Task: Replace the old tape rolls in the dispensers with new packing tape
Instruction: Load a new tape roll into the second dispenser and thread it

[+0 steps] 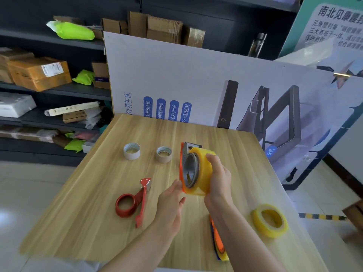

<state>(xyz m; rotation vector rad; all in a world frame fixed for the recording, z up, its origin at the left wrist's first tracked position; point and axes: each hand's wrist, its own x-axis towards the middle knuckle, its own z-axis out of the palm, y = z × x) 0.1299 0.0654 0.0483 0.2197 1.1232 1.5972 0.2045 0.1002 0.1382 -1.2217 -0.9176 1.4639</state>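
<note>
View: one head cam, wide-angle, worn by the person.
Faces: fwd + down onto tabletop (94, 213), far edge up-frame.
Nearness: close; both forearms cross bottom edge.
Aim: approx. mid-frame, tape roll (204, 169) gripped by right hand (218, 179); left hand (170, 203) just beside.
Background: printed board (176, 75) behind tabletop, shelves (59, 89) upper left.

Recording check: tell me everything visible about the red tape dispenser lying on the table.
The red dispenser looks like painted metal or plastic. It has a round ring hub at the near end, joined to a long flat handle, and a triangular head with a greyish cutter at the far end. The ring holds no roll; the table shows through it. It lies flat on the wooden table, left of the left hand, and nothing touches it.
</note>
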